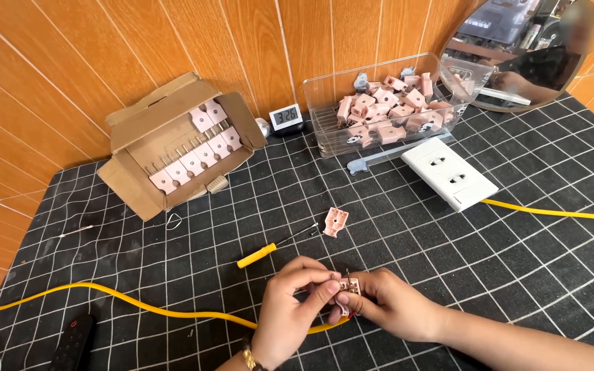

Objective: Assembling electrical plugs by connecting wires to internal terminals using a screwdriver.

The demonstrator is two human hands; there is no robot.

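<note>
Both hands, left hand point(290, 309) and right hand point(386, 309), have fingers pinched shut on a small pink plug part point(347, 286) low over the worktop point(489, 261). Yellow screwdriver point(259, 255) just beyond, clear tub point(324, 103) way back.

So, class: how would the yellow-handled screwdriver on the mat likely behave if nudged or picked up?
The screwdriver looks small and slim, so it is probably light. Its handle looks round, so it may roll on the flat grid mat if pushed sideways. The thin dark shaft looks like metal, so it is likely stiff.
</note>
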